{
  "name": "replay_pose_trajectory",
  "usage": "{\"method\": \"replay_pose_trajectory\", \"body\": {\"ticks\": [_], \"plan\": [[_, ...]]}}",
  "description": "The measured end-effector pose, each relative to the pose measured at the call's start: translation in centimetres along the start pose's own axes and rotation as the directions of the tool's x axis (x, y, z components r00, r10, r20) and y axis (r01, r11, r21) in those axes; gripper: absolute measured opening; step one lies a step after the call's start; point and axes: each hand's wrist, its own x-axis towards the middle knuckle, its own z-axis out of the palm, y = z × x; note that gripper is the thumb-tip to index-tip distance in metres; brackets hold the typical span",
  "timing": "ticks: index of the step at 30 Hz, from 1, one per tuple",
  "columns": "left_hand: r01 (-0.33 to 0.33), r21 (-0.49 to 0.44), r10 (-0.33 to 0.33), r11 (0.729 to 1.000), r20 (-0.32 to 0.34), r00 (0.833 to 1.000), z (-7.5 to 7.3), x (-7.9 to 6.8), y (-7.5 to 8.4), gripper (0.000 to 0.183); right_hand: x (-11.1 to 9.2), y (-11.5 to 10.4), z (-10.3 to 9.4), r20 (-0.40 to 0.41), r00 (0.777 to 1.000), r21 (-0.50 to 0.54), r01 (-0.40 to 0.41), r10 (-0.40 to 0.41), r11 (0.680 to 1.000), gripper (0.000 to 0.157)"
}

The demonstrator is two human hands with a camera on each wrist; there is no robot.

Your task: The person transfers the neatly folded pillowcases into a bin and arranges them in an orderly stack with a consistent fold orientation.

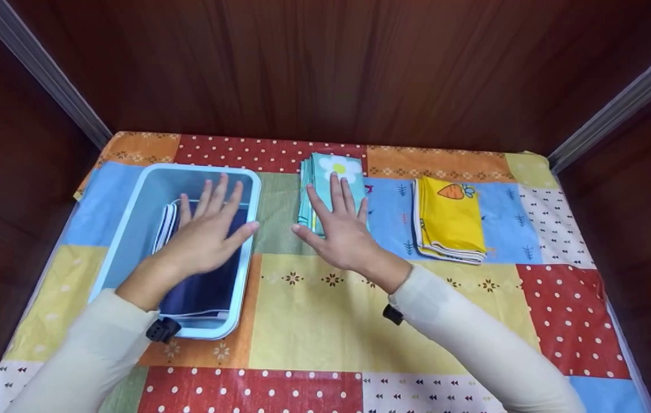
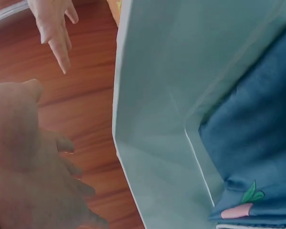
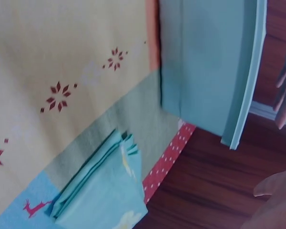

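My left hand [image 1: 202, 235] hovers over a light blue plastic bin [image 1: 257, 198], fingers spread and nothing held. Inside the bin lies dark navy folded fabric [image 1: 205, 295], partly hidden by that hand; the left wrist view shows a pink carrot motif [image 2: 236, 211] on this fabric. With fingers also spread, my right hand [image 1: 345, 235] is held above a folded teal cloth [image 1: 323, 169] with a white flower print, covering its lower part in the head view. The right wrist view shows this teal cloth [image 3: 102, 186] lying beside the bin, apart from the hand.
A folded yellow cloth [image 1: 452, 221] with a carrot print lies to the right of the teal one. Everything rests on a patchwork-patterned tablecloth [image 1: 308, 321]. Dark wooden panels [image 1: 325, 69] enclose the table at the back and both sides.
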Motion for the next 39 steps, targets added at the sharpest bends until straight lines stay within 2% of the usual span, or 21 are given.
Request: {"method": "replay_pose_trajectory", "body": {"ticks": [8,14,20,27,39], "plan": [[-0.023,0.04,0.021,0.999,0.056,0.998,0.7,1.7,1.3,0.083,0.1,1.2,-0.9,-0.025,0.999,-0.022,-0.03,0.029,0.999,0.08],[-0.032,0.039,0.029,0.999,0.077,0.997,0.6,2.9,2.2,0.083,0.3,2.1,-1.7,-0.022,0.998,-0.037,-0.064,0.063,0.997,0.079],[-0.014,-0.004,0.014,1.0,0.079,0.997,0.2,4.4,2.9,0.084,0.6,3.2,-2.5,-0.029,0.995,-0.053,-0.093,0.092,0.994,0.079],[-0.016,-0.033,0.018,0.999,0.08,0.997,-0.2,6.6,4.4,0.086,1.0,4.5,-3.2,-0.054,0.989,-0.024,-0.143,0.141,0.99,0.08],[0.021,-0.046,-0.018,0.999,0.079,0.997,-0.5,10.1,6.4,0.086,2.6,7.0,-3.9,-0.079,0.971,0.018,-0.224,0.225,0.974,0.083]]}}
